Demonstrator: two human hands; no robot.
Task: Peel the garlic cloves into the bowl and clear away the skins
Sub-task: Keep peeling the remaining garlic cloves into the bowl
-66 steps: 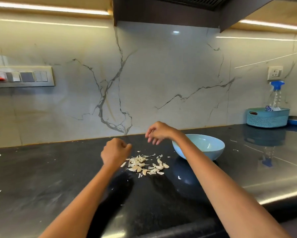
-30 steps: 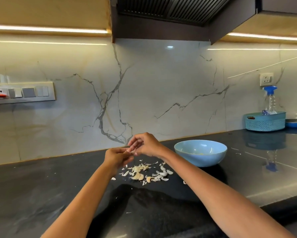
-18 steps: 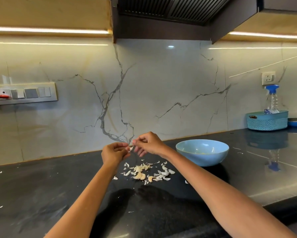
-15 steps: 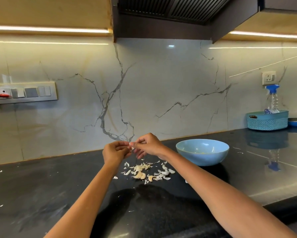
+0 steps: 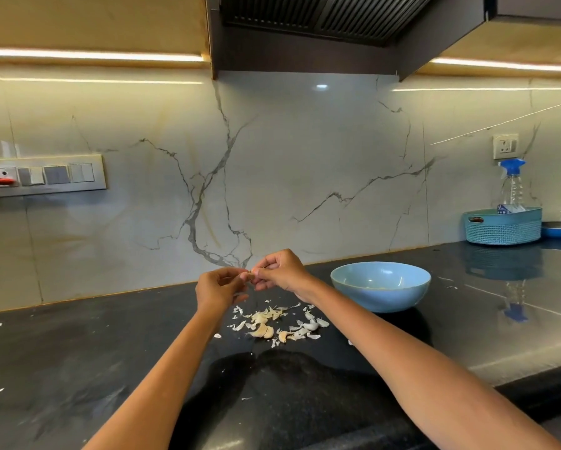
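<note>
Above the black counter (image 5: pixel 77 358) — left hand (image 5: pixel 215 289) and right hand (image 5: pixel 280 271) pinch one clove (image 5: pixel 249 275).

i log the counter (image 5: pixel 77 362) as black polished stone, finely speckled, glossy enough to mirror what stands on it. backsplash (image 5: pixel 305 177): pale marble-look slab with grey veins, smooth, soft sheen. bowl (image 5: pixel 381 295): light blue, smooth, glazed-looking. garlic skins (image 5: pixel 277 324): thin, papery, off-white, matt. basket (image 5: pixel 503 227): teal plastic with a woven texture. spray bottle (image 5: pixel 512 190): clear ribbed plastic, blue plastic trigger. hood (image 5: pixel 321 27): dark, matt, slatted.
</note>
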